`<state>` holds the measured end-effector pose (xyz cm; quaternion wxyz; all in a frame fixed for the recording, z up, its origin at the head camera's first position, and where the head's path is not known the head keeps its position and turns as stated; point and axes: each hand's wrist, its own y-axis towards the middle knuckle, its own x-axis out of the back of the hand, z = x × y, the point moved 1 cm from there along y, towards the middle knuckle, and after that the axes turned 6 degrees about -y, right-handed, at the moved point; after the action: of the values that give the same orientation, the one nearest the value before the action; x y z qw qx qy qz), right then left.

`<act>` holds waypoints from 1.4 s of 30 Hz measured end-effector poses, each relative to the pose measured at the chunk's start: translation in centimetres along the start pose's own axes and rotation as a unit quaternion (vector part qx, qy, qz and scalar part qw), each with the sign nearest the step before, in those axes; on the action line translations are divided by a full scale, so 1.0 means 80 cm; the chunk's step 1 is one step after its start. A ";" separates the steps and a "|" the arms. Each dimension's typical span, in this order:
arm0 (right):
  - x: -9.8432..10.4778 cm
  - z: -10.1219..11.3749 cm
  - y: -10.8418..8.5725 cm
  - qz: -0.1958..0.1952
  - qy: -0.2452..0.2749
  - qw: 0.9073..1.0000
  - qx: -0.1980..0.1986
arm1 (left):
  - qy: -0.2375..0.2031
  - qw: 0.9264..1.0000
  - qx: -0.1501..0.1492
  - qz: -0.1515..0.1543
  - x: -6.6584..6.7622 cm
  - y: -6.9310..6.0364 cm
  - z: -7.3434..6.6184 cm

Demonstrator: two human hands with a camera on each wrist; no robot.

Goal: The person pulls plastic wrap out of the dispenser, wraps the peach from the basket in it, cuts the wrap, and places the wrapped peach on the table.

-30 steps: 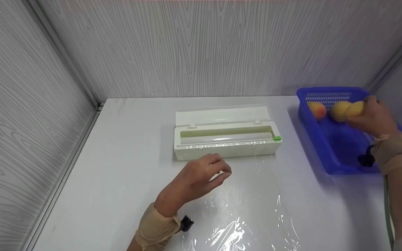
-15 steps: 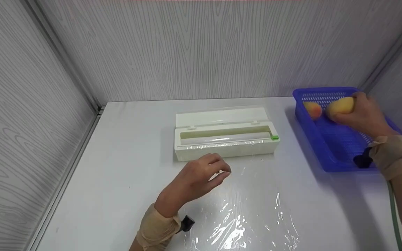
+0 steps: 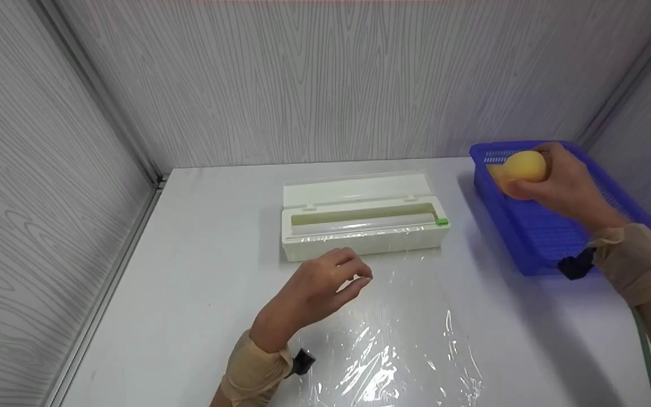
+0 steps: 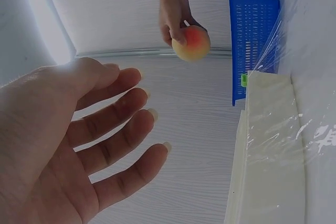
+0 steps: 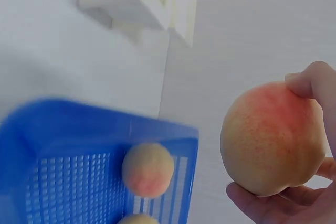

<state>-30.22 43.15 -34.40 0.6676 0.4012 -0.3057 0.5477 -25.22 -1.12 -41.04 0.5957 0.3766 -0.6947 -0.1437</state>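
Observation:
My right hand (image 3: 568, 181) grips a yellow peach (image 3: 523, 172) with a red blush, lifted over the left part of the blue basket (image 3: 498, 212). Thumb and fingers wrap its sides in the right wrist view, where another peach (image 5: 148, 170) lies in the basket beside a third one (image 5: 137, 219) cut off by the frame edge. My left hand (image 3: 317, 288) hovers with loosely bent fingers and nothing in them, above the clear cling film (image 3: 382, 350). That film runs toward me from the white cling film dispenser (image 3: 370, 243), whose lid (image 3: 359, 189) is raised.
A green slider (image 3: 442, 221) sits at the dispenser's right end. The white table (image 3: 190, 271) is bounded by wood-grain panels (image 3: 303, 85) at the back and sides. A green cable (image 3: 649, 356) hangs by my right forearm.
My right hand has lifted the peach up from the others in the basket and carried it leftward. My left hand has hardly moved.

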 end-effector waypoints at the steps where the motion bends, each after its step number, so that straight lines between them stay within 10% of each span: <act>1: -0.002 0.005 -0.001 -0.002 0.001 1.000 0.007 | 0.000 1.000 0.000 -0.001 0.000 0.000 0.000; 29: -0.096 0.118 -0.070 0.114 0.145 0.982 0.047 | 0.033 0.999 0.026 0.024 -0.008 0.026 -0.015; 42: -0.151 0.162 -0.103 0.227 0.367 0.902 0.027 | 0.084 0.983 0.149 -0.069 -0.051 0.051 -0.023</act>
<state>-24.37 25.33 -39.89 0.5789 0.1094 -0.1075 0.8008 -24.92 4.90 -40.86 0.5782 0.5188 -0.6279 -0.0473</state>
